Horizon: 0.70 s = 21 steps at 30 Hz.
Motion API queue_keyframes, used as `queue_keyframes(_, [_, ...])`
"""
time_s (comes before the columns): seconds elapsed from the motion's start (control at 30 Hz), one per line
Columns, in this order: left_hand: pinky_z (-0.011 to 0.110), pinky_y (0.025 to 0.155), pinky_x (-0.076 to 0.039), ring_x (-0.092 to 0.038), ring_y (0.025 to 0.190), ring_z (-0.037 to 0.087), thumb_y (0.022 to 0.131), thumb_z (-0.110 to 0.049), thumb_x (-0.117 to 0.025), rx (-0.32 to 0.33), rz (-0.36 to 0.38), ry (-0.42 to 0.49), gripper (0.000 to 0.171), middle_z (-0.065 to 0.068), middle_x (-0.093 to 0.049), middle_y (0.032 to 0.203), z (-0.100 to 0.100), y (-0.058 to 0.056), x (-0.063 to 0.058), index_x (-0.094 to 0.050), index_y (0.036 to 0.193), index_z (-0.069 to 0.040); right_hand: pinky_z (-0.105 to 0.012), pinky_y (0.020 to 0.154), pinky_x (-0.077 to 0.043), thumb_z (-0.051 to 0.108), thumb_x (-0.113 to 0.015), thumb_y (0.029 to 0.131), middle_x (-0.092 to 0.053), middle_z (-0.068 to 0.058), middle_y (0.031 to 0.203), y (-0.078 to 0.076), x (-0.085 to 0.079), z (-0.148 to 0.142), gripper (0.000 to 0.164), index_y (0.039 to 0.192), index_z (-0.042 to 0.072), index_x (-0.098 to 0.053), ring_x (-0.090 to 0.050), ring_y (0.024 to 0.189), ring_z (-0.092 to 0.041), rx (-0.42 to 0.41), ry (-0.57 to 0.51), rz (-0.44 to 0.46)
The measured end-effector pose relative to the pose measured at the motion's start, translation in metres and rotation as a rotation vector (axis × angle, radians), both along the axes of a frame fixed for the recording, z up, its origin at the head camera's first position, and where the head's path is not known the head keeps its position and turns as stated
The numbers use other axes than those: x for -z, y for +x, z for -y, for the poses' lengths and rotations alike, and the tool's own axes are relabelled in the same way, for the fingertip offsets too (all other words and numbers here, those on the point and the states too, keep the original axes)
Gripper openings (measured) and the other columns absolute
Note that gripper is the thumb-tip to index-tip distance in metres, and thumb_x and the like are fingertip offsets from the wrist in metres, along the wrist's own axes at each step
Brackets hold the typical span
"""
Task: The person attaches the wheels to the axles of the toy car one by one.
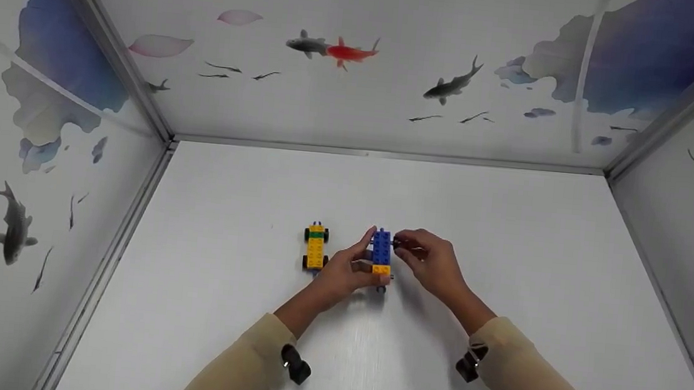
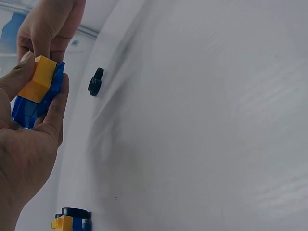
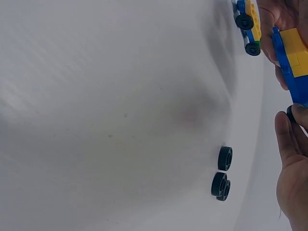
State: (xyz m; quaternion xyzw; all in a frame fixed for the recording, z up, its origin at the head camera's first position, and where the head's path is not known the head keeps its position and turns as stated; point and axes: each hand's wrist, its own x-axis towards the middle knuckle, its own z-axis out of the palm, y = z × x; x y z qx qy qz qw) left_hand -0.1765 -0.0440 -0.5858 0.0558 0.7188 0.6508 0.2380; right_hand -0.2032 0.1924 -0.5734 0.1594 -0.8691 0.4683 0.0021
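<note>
In the head view my left hand [image 1: 340,277] grips a toy car body [image 1: 382,248] of blue bricks with a yellow brick at its near end. The body is held off the table, thumb on one side and fingers on the other. My right hand [image 1: 435,262] pinches a small black wheel [image 3: 290,113] against the body's right side, by the far axle. Fingers partly hide the wheel, so whether it sits on the axle cannot be told. Left of my left hand stands a second toy car [image 1: 315,249], yellow with a green brick and black wheels.
Loose black wheels [image 3: 224,158] lie on the white table [image 1: 215,334], seen in the right wrist view; the left wrist view shows dark wheels [image 2: 96,82] too. White panels [image 1: 367,109] with painted fish enclose the table at the back and sides.
</note>
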Motion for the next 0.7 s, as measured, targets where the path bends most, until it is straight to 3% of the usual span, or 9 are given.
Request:
queue_keyframes(0.27, [0.039, 0.109, -0.062, -0.071, 0.124, 0.021, 0.095, -0.034, -0.090, 0.022, -0.018, 0.039, 0.105, 0.007, -0.065, 0.144, 0.0011, 0.0012, 0.0019, -0.024, 0.176, -0.043, -0.029, 0.093, -0.067, -0.002, -0.080, 0.098, -0.081, -0.011, 0.117, 0.0004, 0.0021, -0.0002, 0.027, 0.123, 0.006, -0.081, -0.081, 0.108, -0.028, -0.039, -0.075, -0.065])
queue_keyframes(0.5, [0.034, 0.105, -0.063, -0.069, 0.120, 0.021, 0.094, -0.035, -0.091, 0.018, -0.020, 0.024, 0.105, 0.003, -0.068, 0.144, -0.0001, 0.0005, -0.0001, -0.024, 0.174, -0.045, -0.027, 0.091, -0.067, -0.004, -0.081, 0.096, -0.080, -0.011, 0.112, 0.0007, -0.0027, 0.0022, 0.026, 0.120, 0.005, -0.083, -0.081, 0.104, -0.025, -0.045, -0.054, -0.084])
queue_keyframes(0.7, [0.035, 0.107, -0.062, -0.067, 0.122, 0.021, 0.094, -0.036, -0.090, 0.011, -0.011, 0.014, 0.105, 0.000, -0.064, 0.155, -0.0016, 0.0013, -0.0028, -0.023, 0.174, -0.047, -0.030, 0.089, -0.068, -0.004, -0.083, 0.095, -0.080, -0.009, 0.109, 0.0015, -0.0050, 0.0034, 0.027, 0.121, 0.005, -0.083, -0.080, 0.099, -0.022, -0.043, 0.016, -0.131])
